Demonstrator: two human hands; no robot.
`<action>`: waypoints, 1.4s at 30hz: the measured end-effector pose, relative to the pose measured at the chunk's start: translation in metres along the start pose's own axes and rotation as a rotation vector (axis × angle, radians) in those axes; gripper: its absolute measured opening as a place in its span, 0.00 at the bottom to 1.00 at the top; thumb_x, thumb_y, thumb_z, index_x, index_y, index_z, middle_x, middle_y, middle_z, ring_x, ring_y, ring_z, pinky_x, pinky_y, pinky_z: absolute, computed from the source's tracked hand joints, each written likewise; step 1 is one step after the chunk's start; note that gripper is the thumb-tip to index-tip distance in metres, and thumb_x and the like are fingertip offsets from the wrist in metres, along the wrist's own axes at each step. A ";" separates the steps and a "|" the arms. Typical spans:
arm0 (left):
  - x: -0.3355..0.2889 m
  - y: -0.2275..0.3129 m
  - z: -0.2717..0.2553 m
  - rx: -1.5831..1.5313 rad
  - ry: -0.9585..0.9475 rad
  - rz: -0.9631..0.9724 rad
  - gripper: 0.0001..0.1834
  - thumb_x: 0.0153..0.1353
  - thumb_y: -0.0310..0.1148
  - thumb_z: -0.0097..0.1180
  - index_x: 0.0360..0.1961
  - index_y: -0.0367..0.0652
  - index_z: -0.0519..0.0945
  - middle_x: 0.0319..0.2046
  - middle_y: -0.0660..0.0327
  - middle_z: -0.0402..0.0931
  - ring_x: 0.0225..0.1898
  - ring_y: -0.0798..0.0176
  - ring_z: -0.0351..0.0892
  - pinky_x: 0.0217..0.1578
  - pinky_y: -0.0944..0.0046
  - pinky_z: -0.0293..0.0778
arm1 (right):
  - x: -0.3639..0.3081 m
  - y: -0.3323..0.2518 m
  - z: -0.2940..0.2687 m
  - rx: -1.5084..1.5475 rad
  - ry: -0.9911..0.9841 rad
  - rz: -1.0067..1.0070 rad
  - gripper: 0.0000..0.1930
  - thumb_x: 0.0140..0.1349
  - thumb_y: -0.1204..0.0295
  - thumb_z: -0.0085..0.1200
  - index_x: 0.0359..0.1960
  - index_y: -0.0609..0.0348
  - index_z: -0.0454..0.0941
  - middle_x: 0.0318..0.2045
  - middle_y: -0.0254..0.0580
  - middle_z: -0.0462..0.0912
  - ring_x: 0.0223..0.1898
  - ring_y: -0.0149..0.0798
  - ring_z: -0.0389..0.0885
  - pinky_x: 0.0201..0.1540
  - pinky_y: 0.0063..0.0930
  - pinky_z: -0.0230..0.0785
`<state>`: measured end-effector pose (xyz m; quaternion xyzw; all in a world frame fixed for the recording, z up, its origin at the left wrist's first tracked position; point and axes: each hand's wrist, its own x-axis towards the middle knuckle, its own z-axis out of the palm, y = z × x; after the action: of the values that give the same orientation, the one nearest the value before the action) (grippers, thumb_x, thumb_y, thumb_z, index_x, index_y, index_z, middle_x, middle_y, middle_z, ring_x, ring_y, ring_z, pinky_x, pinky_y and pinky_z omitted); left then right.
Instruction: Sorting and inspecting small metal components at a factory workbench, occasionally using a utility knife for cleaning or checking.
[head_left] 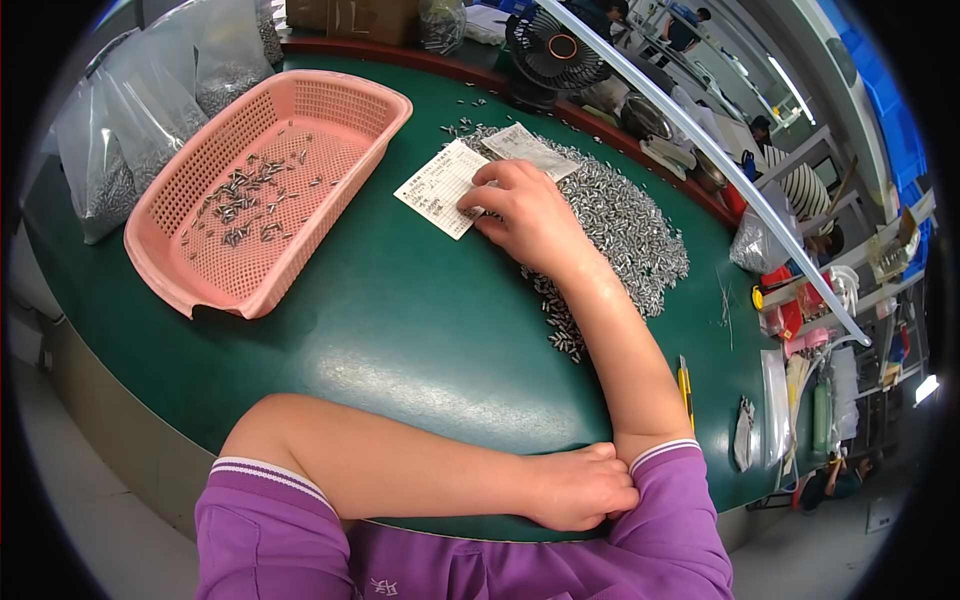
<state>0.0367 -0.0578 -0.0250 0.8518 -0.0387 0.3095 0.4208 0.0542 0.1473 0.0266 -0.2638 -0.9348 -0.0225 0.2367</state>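
My right hand (525, 215) reaches to the far middle of the table, with thumb and bent fingers closed at the right edge of a white card (440, 190) bearing handwriting. A second, greyish paper slip (532, 150) lies just beyond the knuckles, on a wide pile of small silvery metal pins (630, 225). The pile spreads under and beside my right wrist. My left hand (580, 487) is curled up against the crook of my right elbow, by the sleeve. Whatever is under its fingers is hidden.
A pink perforated plastic basket (345, 180) with scattered metal pins stands left on the green table (400, 350). Clear bags (105, 165) of small parts line the far left. A black fan (555, 50) is at the back. A yellow utility knife (685, 385) lies right of my forearm.
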 end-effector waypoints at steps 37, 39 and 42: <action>0.001 -0.001 0.002 0.037 -0.030 0.004 0.06 0.49 0.26 0.51 0.31 0.43 0.74 0.32 0.59 0.73 0.42 0.57 0.71 0.47 0.58 0.61 | 0.003 -0.022 0.002 -0.016 -0.160 -0.140 0.10 0.51 0.74 0.58 0.37 0.54 0.83 0.33 0.38 0.80 0.37 0.43 0.79 0.40 0.36 0.74; 0.001 -0.001 0.001 0.033 -0.033 0.001 0.06 0.49 0.26 0.51 0.31 0.43 0.74 0.32 0.59 0.73 0.41 0.57 0.71 0.46 0.58 0.61 | 0.003 -0.020 0.004 0.056 -0.134 -0.072 0.11 0.52 0.73 0.59 0.39 0.53 0.82 0.35 0.39 0.80 0.39 0.45 0.79 0.41 0.36 0.74; 0.001 -0.001 0.001 0.029 -0.027 0.002 0.06 0.49 0.26 0.51 0.31 0.43 0.74 0.31 0.59 0.73 0.40 0.57 0.71 0.45 0.58 0.62 | 0.004 -0.023 0.002 0.015 0.021 0.068 0.14 0.52 0.70 0.60 0.42 0.52 0.81 0.37 0.40 0.80 0.41 0.46 0.78 0.43 0.37 0.74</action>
<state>0.0387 -0.0580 -0.0257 0.8618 -0.0407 0.2991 0.4076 0.0390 0.1301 0.0287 -0.2932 -0.9229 -0.0102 0.2493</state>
